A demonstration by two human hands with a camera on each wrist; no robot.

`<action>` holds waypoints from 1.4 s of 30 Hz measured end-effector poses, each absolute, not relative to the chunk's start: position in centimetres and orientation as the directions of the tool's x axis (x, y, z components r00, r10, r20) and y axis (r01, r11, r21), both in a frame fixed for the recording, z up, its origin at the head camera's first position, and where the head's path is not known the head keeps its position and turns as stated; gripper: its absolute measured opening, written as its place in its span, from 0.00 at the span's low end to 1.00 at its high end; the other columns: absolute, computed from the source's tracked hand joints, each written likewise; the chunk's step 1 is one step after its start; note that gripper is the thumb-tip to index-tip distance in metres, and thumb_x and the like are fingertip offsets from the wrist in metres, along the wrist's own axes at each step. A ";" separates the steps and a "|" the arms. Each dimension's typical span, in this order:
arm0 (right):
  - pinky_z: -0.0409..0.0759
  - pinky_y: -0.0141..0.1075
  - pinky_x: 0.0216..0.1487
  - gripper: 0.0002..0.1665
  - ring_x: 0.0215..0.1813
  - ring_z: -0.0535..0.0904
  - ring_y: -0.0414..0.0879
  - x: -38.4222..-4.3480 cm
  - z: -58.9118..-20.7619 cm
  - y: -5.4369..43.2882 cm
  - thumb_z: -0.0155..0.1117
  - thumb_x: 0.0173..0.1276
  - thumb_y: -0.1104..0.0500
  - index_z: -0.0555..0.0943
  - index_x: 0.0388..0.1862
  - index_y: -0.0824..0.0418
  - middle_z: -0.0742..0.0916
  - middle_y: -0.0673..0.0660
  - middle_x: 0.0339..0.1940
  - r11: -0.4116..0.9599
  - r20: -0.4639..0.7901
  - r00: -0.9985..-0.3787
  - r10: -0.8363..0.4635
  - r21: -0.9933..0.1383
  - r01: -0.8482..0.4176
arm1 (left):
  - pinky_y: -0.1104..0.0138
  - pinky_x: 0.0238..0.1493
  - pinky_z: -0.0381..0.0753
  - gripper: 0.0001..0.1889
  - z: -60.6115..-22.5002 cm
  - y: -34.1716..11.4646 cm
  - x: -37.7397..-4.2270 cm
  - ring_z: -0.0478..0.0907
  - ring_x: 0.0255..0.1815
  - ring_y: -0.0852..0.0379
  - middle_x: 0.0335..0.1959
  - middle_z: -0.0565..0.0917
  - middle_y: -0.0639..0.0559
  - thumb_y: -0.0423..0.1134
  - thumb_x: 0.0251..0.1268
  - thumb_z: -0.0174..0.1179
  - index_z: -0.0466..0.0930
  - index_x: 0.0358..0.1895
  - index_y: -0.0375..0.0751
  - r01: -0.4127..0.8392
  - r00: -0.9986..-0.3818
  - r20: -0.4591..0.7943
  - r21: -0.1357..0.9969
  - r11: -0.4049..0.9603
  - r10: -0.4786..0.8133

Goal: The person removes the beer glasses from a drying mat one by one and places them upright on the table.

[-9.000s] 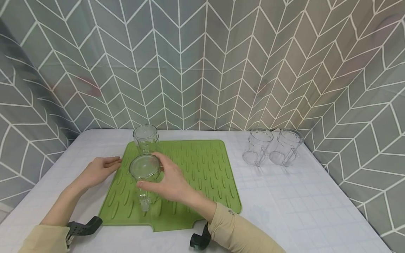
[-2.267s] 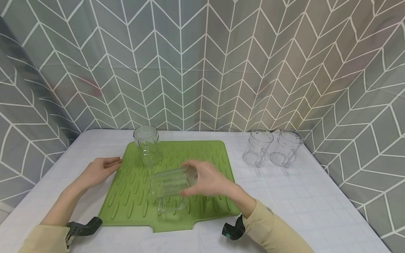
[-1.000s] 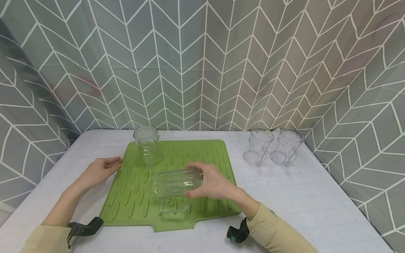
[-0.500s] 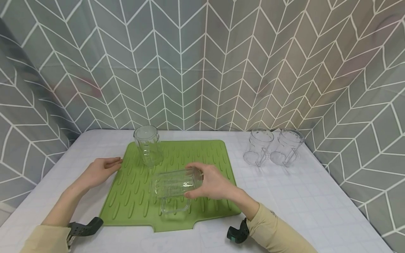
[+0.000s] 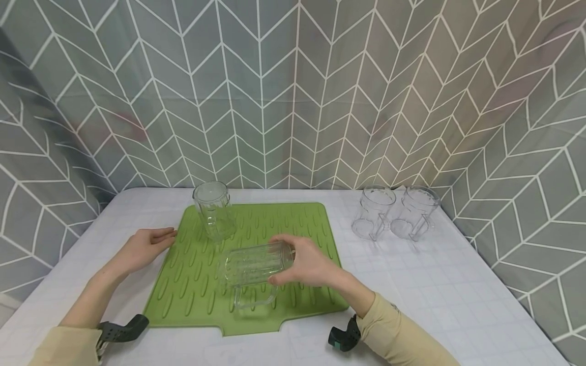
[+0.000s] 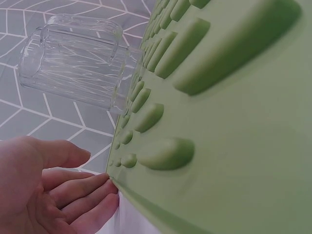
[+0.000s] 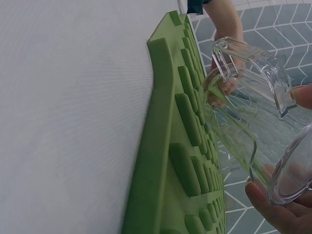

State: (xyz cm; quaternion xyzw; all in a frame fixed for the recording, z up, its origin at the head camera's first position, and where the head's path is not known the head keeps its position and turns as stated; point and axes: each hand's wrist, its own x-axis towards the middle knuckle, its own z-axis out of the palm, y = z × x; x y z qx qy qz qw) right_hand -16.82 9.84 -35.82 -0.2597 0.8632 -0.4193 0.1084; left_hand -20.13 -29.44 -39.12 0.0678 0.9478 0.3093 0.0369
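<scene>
Handle (image 5: 254, 305) turned to near side; tipped glass mug (image 5: 252, 264) held at right end between thumb and fingers of right hand (image 5: 309, 262), body extended leftward from grip, long axis roughly sideways over green mat (image 5: 183, 312), contact unclear; left hand (image 5: 143, 249), farther from mug, laid at mat's left edge, fingers extended, nothing gripped; behind, second mug (image 5: 217, 218) stood on mat; two more mugs (image 5: 374, 211) set beyond mat's right side

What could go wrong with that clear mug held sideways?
The sideways mug could slip, since the right-hand grip has it by just one end. It might also bump the standing mug close behind it on the green mat. And if the left hand, at the mat's edge, pushes, the mat could shift.
</scene>
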 end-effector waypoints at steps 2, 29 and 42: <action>0.81 0.39 0.50 0.48 0.49 0.78 0.43 -16.9 -35.8 9.8 0.82 0.46 0.53 0.74 0.69 0.53 0.84 0.51 0.55 0.510 0.025 -0.844 -0.535 -0.787 -0.347 | 0.38 0.57 0.78 0.31 -39.1 -29.5 -20.2 0.71 0.63 0.25 0.62 0.74 0.23 0.48 0.81 0.47 0.65 0.67 0.18 0.108 -0.988 -0.027 0.590 0.800 0.153; 0.77 0.48 0.62 0.50 0.60 0.77 0.52 -17.4 -35.9 10.1 0.85 0.41 0.57 0.76 0.67 0.53 0.83 0.52 0.61 0.434 -0.058 -0.871 -0.488 -0.882 -0.184 | 0.39 0.55 0.80 0.29 -39.2 -29.5 -20.1 0.73 0.61 0.25 0.61 0.75 0.23 0.45 0.81 0.48 0.66 0.66 0.16 0.132 -0.986 -0.003 0.579 0.804 0.164; 0.80 0.41 0.56 0.49 0.56 0.79 0.53 -17.6 -35.9 10.5 0.84 0.41 0.60 0.77 0.67 0.54 0.85 0.53 0.57 0.346 -0.042 -0.877 -0.478 -0.927 -0.144 | 0.38 0.56 0.79 0.29 -38.9 -29.4 -20.0 0.73 0.61 0.25 0.60 0.76 0.23 0.45 0.81 0.48 0.66 0.66 0.17 0.132 -0.986 -0.010 0.582 0.803 0.169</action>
